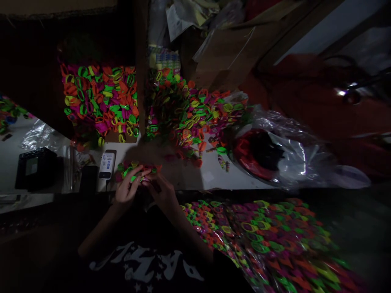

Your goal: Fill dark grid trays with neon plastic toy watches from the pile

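Observation:
My left hand (126, 190) is at the front edge of the table, its fingers closed around a bright green plastic piece (133, 178) that looks like a toy watch. Close beside it, my right hand (165, 195) has its fingers bent together at the same spot. What those fingers pinch is dark and partly hidden. Just beyond both hands lies a small heap of neon plastic pieces (155, 167) in orange, pink and green. Left of the hands, a white device (106, 165) with a label and a cable lies on the table.
Neon loop-shaped pieces fill an open box (141, 81) and spill across the white table (250, 179). A clear plastic bag (301, 150) with something red inside lies to the right. Packed bags of neon pieces (275, 240) are at lower right. A black box (38, 169) stands left.

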